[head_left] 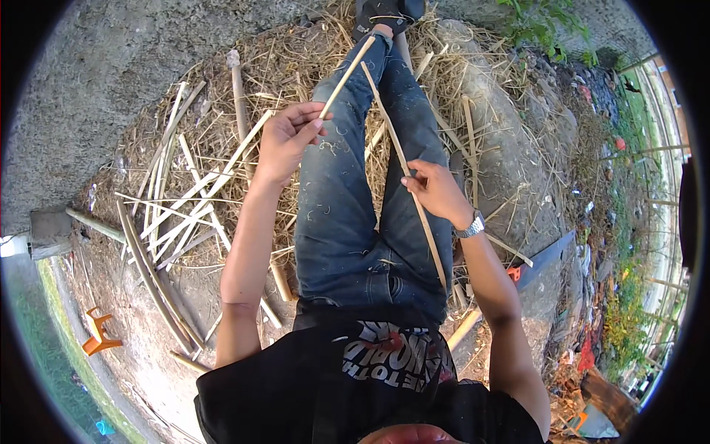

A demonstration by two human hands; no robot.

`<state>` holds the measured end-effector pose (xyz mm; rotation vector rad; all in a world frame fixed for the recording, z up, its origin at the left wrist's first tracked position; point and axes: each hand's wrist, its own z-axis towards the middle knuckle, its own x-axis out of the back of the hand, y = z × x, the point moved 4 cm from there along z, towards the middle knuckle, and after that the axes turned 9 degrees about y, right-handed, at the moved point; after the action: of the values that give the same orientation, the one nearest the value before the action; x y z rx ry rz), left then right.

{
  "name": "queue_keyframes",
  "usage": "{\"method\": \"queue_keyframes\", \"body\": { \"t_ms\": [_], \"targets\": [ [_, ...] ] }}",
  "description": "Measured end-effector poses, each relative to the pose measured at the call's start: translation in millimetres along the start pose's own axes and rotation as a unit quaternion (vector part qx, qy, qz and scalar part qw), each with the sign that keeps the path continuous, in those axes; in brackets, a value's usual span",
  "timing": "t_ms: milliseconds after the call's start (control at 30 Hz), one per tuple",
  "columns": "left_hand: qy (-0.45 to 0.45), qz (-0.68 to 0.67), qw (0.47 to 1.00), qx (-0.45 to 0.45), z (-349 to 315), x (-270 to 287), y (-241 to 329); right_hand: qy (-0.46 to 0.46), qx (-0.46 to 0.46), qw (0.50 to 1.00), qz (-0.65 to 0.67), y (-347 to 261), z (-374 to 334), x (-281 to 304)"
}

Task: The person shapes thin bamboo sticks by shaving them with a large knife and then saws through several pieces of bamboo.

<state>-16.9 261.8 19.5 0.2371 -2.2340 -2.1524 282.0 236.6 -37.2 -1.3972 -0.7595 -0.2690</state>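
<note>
Black shirt cloth (296,399) fills the lower middle, blue jeans (355,259) stretching out beyond it. Pale loose strips (181,214) lie crisscrossed on the ground left of the legs. Slanting over the right thigh, a long strip (392,133) is pinched in the right hand (435,192); the left hand (287,140) grips a shorter-looking strip (346,78) above the left leg. One silver watch (471,224) circles the right wrist.

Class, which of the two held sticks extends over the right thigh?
The stick in the right hand; the left hand holds the other stick, seen against the left leg.
</note>
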Motion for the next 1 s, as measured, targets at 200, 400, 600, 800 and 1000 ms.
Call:
{"method": "queue_keyframes", "body": {
  "t_ms": [200, 400, 600, 800, 1000],
  "targets": [
    [-0.013, 0.004, 1.0, 0.014, 0.2, -5.6, -5.0, 0.046, -0.031, 0.998, -0.002, 1.5, -1.5, 14.2],
    [-0.015, 0.001, 1.0, 0.021, -1.4, -6.8, -8.6, 0.132, -0.083, 0.987, 0.031, 37.4, -6.2, 47.3],
    [-0.028, 0.021, 0.999, 0.014, -4.8, -17.6, -8.2, 0.224, -0.133, 0.963, -0.073, 82.8, -24.3, 79.5],
    [-0.034, 0.015, 0.999, 0.016, -4.6, -26.9, -10.3, 0.218, -0.184, 0.957, -0.06, 114.3, -57.9, 70.8],
    [-0.016, 0.025, 1.0, 0.008, -0.8, -29.3, -16.5, 0.246, -0.219, 0.942, -0.066, 155.3, -85.3, 41.5]
  ]
}}
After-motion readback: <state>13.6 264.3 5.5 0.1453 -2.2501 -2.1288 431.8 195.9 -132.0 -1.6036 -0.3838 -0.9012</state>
